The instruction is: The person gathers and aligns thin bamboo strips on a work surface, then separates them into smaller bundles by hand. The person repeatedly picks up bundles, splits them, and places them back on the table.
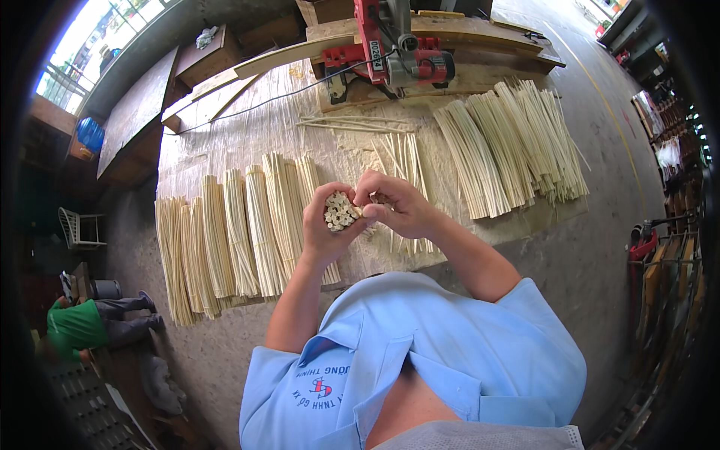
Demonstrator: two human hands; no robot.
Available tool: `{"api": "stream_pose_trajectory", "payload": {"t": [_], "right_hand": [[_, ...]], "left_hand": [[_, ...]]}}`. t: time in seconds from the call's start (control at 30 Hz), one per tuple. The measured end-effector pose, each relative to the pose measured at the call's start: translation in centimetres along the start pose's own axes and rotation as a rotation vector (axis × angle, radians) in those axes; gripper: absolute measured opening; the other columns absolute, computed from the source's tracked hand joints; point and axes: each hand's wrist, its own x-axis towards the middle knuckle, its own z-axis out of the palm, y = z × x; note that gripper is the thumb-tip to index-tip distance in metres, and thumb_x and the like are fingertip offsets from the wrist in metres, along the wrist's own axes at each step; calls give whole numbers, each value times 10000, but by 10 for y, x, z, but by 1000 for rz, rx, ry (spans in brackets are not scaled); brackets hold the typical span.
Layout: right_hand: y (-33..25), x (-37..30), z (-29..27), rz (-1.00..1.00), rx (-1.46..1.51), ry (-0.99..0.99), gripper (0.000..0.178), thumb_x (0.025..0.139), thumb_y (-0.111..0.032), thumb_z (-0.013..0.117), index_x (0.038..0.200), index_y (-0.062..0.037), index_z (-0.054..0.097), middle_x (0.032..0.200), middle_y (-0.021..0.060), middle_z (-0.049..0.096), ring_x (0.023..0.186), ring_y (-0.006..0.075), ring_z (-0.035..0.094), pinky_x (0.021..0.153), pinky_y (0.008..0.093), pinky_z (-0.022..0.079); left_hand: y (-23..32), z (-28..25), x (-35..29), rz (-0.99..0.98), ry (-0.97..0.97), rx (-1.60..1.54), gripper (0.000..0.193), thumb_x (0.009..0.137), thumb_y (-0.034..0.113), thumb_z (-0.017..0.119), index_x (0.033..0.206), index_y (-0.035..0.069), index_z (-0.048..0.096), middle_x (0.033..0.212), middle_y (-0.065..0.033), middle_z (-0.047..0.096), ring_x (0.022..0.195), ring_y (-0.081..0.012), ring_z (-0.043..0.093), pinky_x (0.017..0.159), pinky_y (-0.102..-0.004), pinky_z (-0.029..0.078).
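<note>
My left hand (321, 221) is wrapped around a bundle of thin pale wooden sticks (341, 211), their cut ends facing up toward me. Right beside it, my right hand (401, 206) is closed, its thumb and forefinger pinched at the bundle's edge. More stick ends (382, 199) show within its curled fingers, partly hidden. Below the hands, several tied bundles of sticks (238, 229) lie side by side at the left of the worktable (217, 154). A few loose sticks (409, 161) are spread just beyond my right hand.
A red and grey power saw (394, 56) stands at the table's far edge, its cable running left. Thick piles of sticks (514, 146) cover the right side. Wooden boards (292, 51) lie at the back. A person in green (79, 326) is at the far left, near a white chair (81, 227).
</note>
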Motion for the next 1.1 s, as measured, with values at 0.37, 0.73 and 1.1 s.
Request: {"api": "stream_pose_trajectory", "payload": {"t": [0.37, 0.73, 1.1], "right_hand": [[-1, 5, -8, -44, -75, -18, 195, 845, -33, 732, 956, -73, 577, 964, 58, 608, 901, 181, 605, 855, 327, 490], [-15, 7, -5, 195, -76, -13, 245, 828, -129, 833, 949, -73, 628, 882, 12, 621, 831, 131, 582, 816, 306, 482], [-6, 8, -9, 23, -112, 12, 160, 755, -31, 734, 839, -42, 597, 842, 41, 601, 778, 167, 576, 777, 310, 486]], "left_hand": [[-6, 1, 10, 36, -28, -54, 569, 710, 36, 901, 1188, 59, 593, 993, -42, 672, 902, -123, 665, 798, -289, 570], [-12, -3, 13, -12, -104, -136, 599, 702, 77, 917, 1201, 41, 588, 1012, -72, 701, 934, -142, 693, 820, -306, 587], [-4, -6, 16, 36, -102, -5, 624, 677, 72, 922, 1208, 61, 594, 1038, -62, 686, 947, -143, 682, 828, -305, 577]]}}
